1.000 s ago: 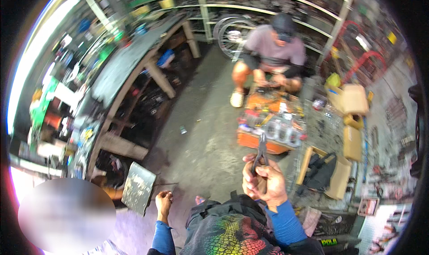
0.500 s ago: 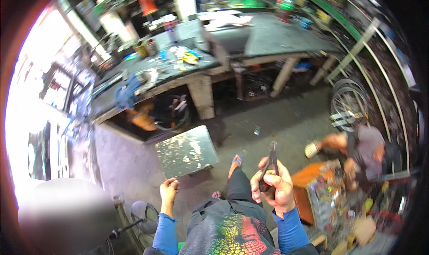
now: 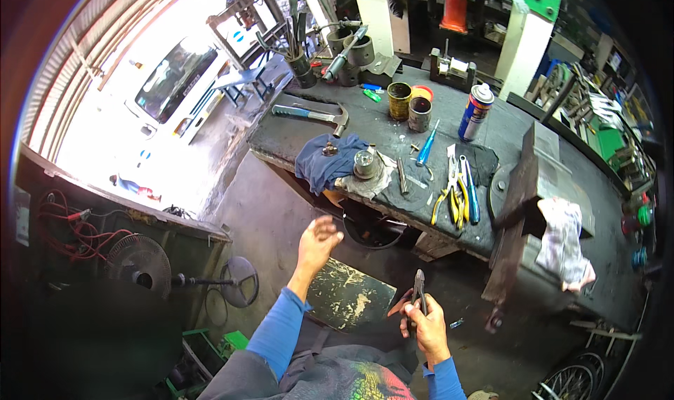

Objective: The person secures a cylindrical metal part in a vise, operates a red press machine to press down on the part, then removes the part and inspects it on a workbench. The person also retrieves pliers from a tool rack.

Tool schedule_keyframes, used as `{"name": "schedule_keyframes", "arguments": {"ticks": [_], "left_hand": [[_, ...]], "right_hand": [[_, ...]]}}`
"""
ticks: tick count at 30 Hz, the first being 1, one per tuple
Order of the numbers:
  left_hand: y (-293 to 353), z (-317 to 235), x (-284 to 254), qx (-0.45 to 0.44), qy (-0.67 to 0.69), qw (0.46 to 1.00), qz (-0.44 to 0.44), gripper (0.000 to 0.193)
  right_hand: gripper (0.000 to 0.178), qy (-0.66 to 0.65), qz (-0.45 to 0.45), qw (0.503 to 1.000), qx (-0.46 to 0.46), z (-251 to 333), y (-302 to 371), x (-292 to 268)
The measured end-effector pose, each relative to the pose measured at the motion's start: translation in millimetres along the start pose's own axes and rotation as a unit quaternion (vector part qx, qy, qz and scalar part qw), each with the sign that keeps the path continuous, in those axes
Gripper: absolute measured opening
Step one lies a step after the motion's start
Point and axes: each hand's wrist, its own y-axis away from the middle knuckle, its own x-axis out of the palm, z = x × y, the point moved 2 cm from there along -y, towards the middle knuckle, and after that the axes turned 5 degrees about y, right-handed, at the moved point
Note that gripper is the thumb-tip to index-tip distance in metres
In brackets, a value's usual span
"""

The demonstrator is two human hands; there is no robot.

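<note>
My right hand is closed around a pair of dark pliers, jaws pointing up and away from me. My left hand is in the air short of the workbench, holding nothing visible, with its fingers loosely stretched. Nearest to it on the bench edge are a dark blue cloth with a small metal piece on it and a round metal part on a pale rag. To their right lie a blue screwdriver, yellow-handled pliers and a claw hammer farther left.
Cans and a spray can stand farther back on the black workbench. A metal box-like frame with a white cloth sits right. Below my hands is a worn board-like top. A fan stands left.
My view has turned left toward the workbench, bringing it closer. My left hand has risen and reached forward. The right hand still grips the pliers.
</note>
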Motion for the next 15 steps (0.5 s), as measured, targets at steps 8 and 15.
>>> {"name": "schedule_keyframes", "arguments": {"ticks": [8,15], "left_hand": [[-125,1,28,0.038,-0.119,0.991,0.046,0.043],[-182,232,37,-0.112,-0.482,0.734,0.464,0.033]], "right_hand": [[0.026,0.094,-0.009,0.995,-0.033,53,-109,-6],[0.029,0.034,-0.110,0.990,-0.083,56,-175,18]]}}
